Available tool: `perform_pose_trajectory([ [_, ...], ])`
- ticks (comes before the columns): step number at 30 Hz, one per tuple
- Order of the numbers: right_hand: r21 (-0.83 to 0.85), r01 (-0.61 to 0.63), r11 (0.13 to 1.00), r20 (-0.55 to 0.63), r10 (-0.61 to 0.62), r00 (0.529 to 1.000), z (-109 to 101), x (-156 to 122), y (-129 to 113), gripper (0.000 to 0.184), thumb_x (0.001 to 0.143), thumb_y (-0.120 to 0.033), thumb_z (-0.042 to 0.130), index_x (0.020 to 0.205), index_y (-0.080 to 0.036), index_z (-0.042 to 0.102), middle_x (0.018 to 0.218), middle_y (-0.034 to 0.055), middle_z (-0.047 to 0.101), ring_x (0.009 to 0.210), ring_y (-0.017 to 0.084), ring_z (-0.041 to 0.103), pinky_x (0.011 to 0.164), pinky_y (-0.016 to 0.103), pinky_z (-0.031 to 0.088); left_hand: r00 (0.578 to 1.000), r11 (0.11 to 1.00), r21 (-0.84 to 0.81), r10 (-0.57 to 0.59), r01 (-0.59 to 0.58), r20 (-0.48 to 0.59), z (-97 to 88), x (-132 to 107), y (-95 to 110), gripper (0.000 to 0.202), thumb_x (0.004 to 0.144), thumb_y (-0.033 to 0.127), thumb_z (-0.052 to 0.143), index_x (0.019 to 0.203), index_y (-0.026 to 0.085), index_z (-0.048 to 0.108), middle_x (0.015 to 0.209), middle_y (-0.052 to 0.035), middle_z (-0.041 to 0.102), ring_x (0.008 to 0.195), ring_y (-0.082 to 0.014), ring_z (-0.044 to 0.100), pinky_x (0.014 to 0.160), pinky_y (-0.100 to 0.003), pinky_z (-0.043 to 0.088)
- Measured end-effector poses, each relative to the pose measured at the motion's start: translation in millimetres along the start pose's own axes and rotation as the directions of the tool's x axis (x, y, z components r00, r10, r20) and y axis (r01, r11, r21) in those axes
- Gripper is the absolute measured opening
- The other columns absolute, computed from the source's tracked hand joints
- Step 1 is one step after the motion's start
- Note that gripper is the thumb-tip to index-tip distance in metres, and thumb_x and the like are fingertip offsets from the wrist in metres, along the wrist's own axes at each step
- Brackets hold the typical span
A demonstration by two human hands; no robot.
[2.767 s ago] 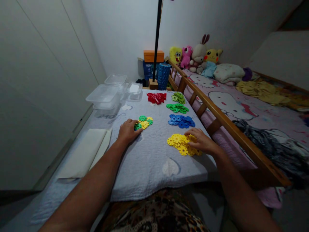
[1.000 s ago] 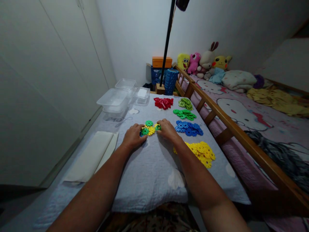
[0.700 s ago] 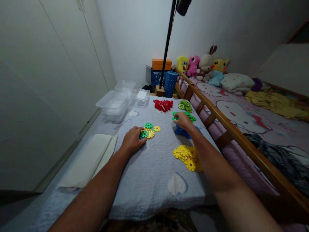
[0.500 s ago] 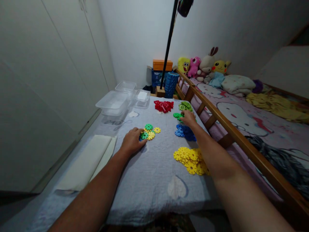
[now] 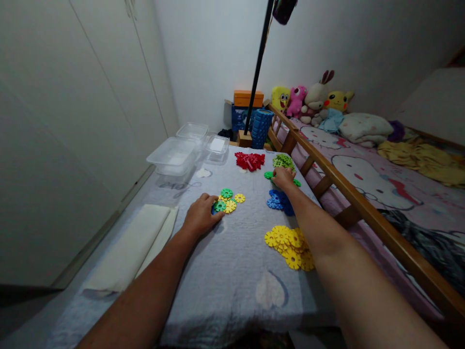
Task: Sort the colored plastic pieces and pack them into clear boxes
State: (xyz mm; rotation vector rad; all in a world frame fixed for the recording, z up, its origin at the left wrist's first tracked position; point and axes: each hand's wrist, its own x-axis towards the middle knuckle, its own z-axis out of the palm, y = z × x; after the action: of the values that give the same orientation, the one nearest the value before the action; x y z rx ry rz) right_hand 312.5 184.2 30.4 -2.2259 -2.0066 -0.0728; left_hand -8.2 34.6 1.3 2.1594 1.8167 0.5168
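Right hand (image 5: 284,178) hides part of the green pile (image 5: 268,175) (black pole (image 5: 259,63) cropped above)

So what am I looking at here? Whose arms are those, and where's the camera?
There's no machine: the left grip and right grip are one person's own bare hands. The camera sits on that person's head, looking forward and down.

On the cloth lie lots of little pieces: a red pile, lime pile, green pile, blue pile and yellow pile. Clear tubs stand at the back left.

The left grip is at the edge of a mixed bunch. The right grip is over the green pile. I can't tell whether either is holding a piece.
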Motion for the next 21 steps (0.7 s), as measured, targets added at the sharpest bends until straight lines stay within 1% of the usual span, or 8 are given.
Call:
perform_pose_trajectory([
  [5, 0.011, 0.012, 1.000, -0.050, -0.011, 0.999, -1, -5, 5, 0.022, 0.087, -0.021, 0.062, 0.099, -0.019, 0.079, 0.120, 0.0173, 0.067, 0.118, 0.037, 0.050, 0.098, 0.049, 0.040, 1.000, 1.000, 0.013, -0.007, 0.007, -0.014, 0.6, -1, 1, 0.050, 0.086, 0.047, 0.065, 0.128, 0.020, 0.063, 0.120, -0.0108, 0.062, 0.103, -0.0261, 0.065, 0.090, -0.035, 0.048],
  [8, 0.010, 0.017, 1.000, -0.058, -0.016, 0.998, -7, -9, 1, 0.023, 0.087, -0.022, 0.061, 0.101, -0.020, 0.079, 0.123, 0.0164, 0.066, 0.120, 0.037, 0.049, 0.099, 0.049, 0.041, 1.000, 1.000, 0.011, -0.021, 0.021, -0.006, 0.3, -1, 1, 0.049, 0.087, 0.047, 0.065, 0.129, 0.021, 0.063, 0.120, -0.0100, 0.063, 0.104, -0.0257, 0.065, 0.089, -0.035, 0.048],
  [11, 0.018, 0.059, 0.998, -0.068, -0.058, 0.996, -16, -14, -13, 0.025, 0.091, -0.025, 0.059, 0.107, -0.021, 0.078, 0.130, 0.0149, 0.063, 0.124, 0.036, 0.049, 0.101, 0.048, 0.040, 1.000, 1.000, 0.007, -0.020, 0.020, 0.006, 0.3, 0, 1, 0.049, 0.087, 0.045, 0.066, 0.130, 0.023, 0.062, 0.120, -0.0092, 0.063, 0.103, -0.0251, 0.065, 0.089, -0.034, 0.048],
  [14, 0.068, 0.204, 0.977, -0.026, -0.203, 0.979, -23, -22, -36, 0.027, 0.092, -0.024, 0.059, 0.112, -0.020, 0.076, 0.131, 0.0134, 0.065, 0.124, 0.032, 0.053, 0.104, 0.044, 0.040, 1.000, 1.000, -0.003, 0.007, -0.007, -0.007, 1.4, 0, -1, 0.049, 0.087, 0.044, 0.066, 0.130, 0.022, 0.062, 0.119, -0.0094, 0.064, 0.104, -0.0253, 0.065, 0.089, -0.035, 0.048],
  [16, 0.122, 0.356, 0.926, 0.065, -0.366, 0.929, -25, -30, -53, 0.027, 0.092, -0.023, 0.061, 0.114, -0.019, 0.075, 0.127, 0.0120, 0.069, 0.121, 0.027, 0.058, 0.105, 0.039, 0.041, 1.000, 1.000, -0.012, 0.023, -0.023, -0.020, 2.6, 1, -2, 0.050, 0.087, 0.044, 0.066, 0.130, 0.020, 0.062, 0.117, -0.0097, 0.064, 0.103, -0.0256, 0.065, 0.089, -0.035, 0.048],
  [18, 0.171, 0.485, 0.857, 0.180, -0.511, 0.840, -25, -39, -68, 0.029, 0.089, -0.022, 0.067, 0.117, -0.018, 0.074, 0.125, 0.0112, 0.071, 0.117, 0.023, 0.062, 0.104, 0.033, 0.042, 0.999, 0.999, -0.020, 0.027, -0.028, -0.031, 3.7, 1, -3, 0.050, 0.086, 0.043, 0.067, 0.130, 0.020, 0.063, 0.117, -0.0096, 0.064, 0.103, -0.0253, 0.065, 0.088, -0.035, 0.048],
  [20, 0.197, 0.554, 0.809, 0.275, -0.588, 0.761, -23, -50, -80, 0.038, 0.084, -0.024, 0.074, 0.122, -0.017, 0.072, 0.124, 0.0114, 0.071, 0.115, 0.024, 0.064, 0.100, 0.032, 0.045, 0.999, 0.999, -0.030, 0.027, -0.028, -0.038, 4.3, 2, -4, 0.049, 0.086, 0.043, 0.067, 0.129, 0.020, 0.063, 0.117, -0.0096, 0.064, 0.103, -0.0248, 0.065, 0.088, -0.034, 0.048],
  [21, 0.201, 0.572, 0.795, 0.303, -0.606, 0.736, -22, -56, -85, 0.045, 0.081, -0.025, 0.077, 0.125, -0.018, 0.071, 0.124, 0.0119, 0.071, 0.114, 0.025, 0.064, 0.098, 0.032, 0.046, 0.999, 0.999, -0.036, 0.027, -0.029, -0.043, 4.4, 2, -4, 0.049, 0.086, 0.043, 0.067, 0.129, 0.020, 0.063, 0.118, -0.0098, 0.064, 0.103, -0.0247, 0.065, 0.089, -0.034, 0.048],
])
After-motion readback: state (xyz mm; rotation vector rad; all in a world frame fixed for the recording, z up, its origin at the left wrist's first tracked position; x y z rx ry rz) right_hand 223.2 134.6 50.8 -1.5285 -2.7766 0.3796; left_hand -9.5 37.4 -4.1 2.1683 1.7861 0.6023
